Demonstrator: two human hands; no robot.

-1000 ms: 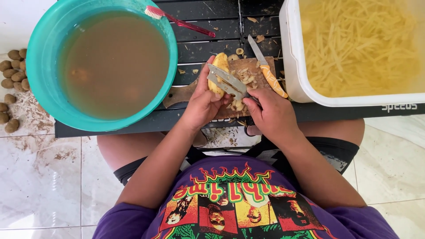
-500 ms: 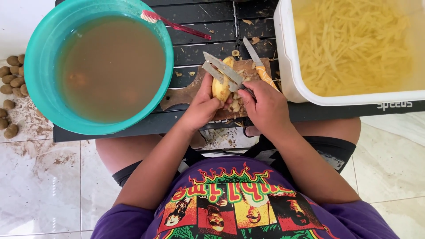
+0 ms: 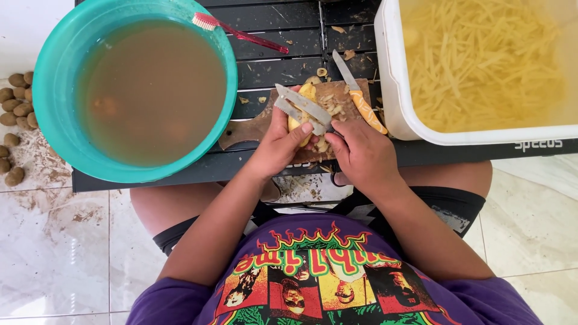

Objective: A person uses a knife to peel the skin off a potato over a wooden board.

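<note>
Centrally, over the board, a potato is gripped by the left hand, fingers curled round it. A peeler, laid against the potato, is clasped in the right hand, fingers closed.

left hand: fingers curled closed in a grip, thumb laid across the top, wrist straight; forearm bare, angled up and right | right hand: closed in a fist-like grip, knuckles up; forearm bare, angled up and left
</note>
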